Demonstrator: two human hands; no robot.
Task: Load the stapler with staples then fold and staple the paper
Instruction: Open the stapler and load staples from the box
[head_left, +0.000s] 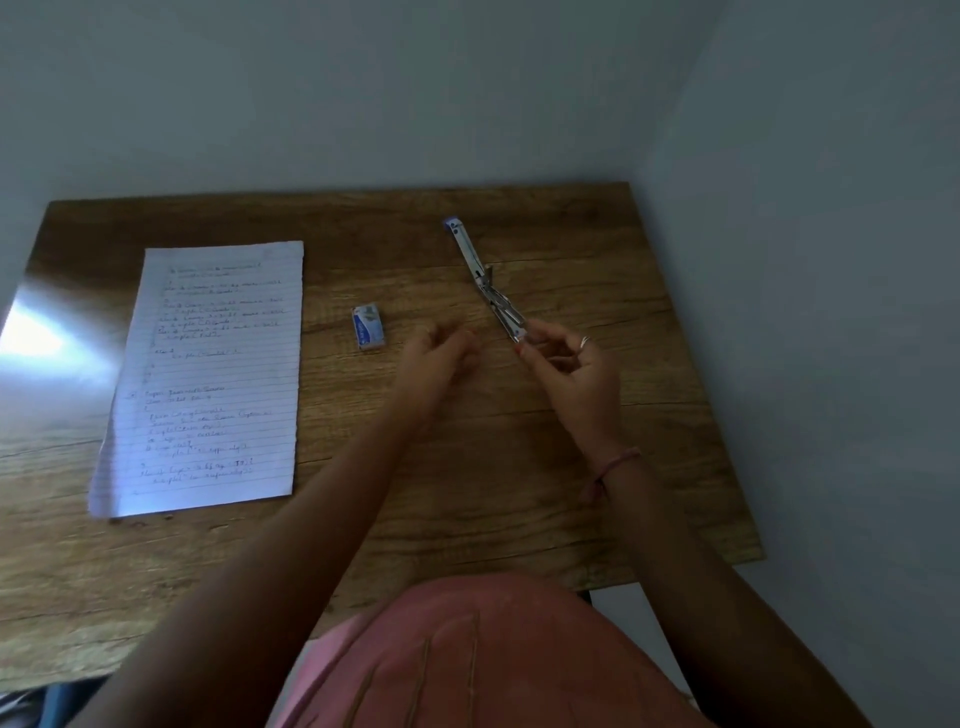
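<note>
The stapler (483, 278) lies swung fully open on the wooden table (467, 467), a long metal strip with a blue tip at its far end. My right hand (569, 371) pinches its near end with thumb and fingers. My left hand (439, 358) hovers just left of it with fingers loosely curled; whether it holds staples is too blurred to tell. A small blue-and-white staple box (368, 326) sits left of my left hand. A lined, handwritten sheet of paper (208, 379) lies flat on the left part of the table.
Grey walls close in behind the table and on its right side. The table's right edge runs close to my right forearm. A bright glare patch (47, 338) falls on the table's left end. My pink clothing (493, 660) fills the bottom centre.
</note>
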